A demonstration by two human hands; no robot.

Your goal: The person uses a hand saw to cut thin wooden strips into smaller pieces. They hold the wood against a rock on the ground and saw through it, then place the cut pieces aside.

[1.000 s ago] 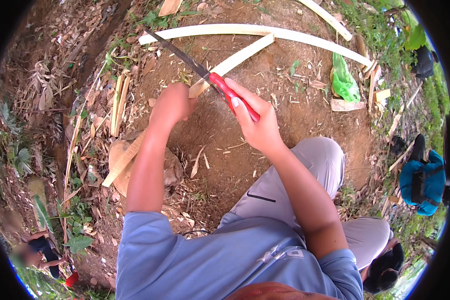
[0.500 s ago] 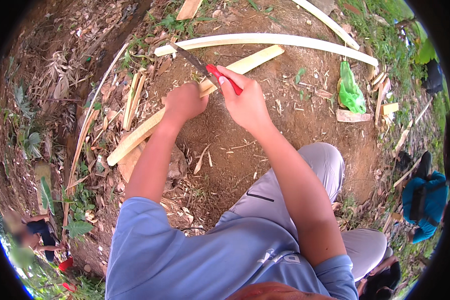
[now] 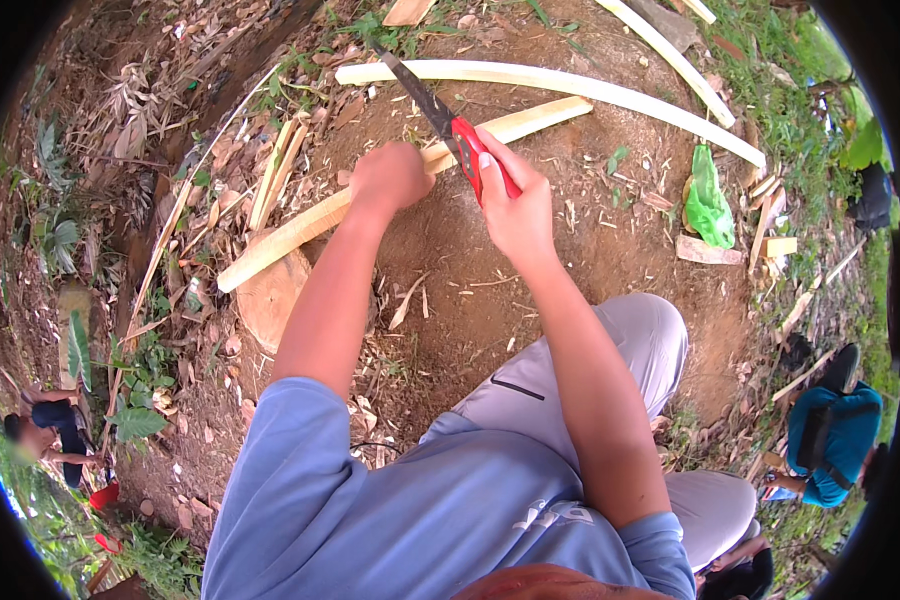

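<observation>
My left hand (image 3: 392,176) is closed around a long pale wooden strip (image 3: 295,228), which runs slantwise from the near left to the far right. The strip's left end lies over a round-cut log (image 3: 273,300). In my right hand (image 3: 518,203) is a hand saw with a red handle (image 3: 468,146) and a dark blade (image 3: 417,88). The blade crosses the strip just right of my left hand and points away to the far left. Whether its edge is cutting into the wood cannot be told.
Beyond lies a long curved pale strip (image 3: 540,76), with another strip (image 3: 670,62) at the far right. A green plastic bag (image 3: 708,205) and short offcuts sit to the right. Two slim pieces (image 3: 278,172) lie left. A person in teal (image 3: 835,440) is at right, another (image 3: 60,430) at left.
The saw has turned, so its blade points more steeply away and shows more of its flat side. The strip's left end has shifted away, uncovering more of the log.
</observation>
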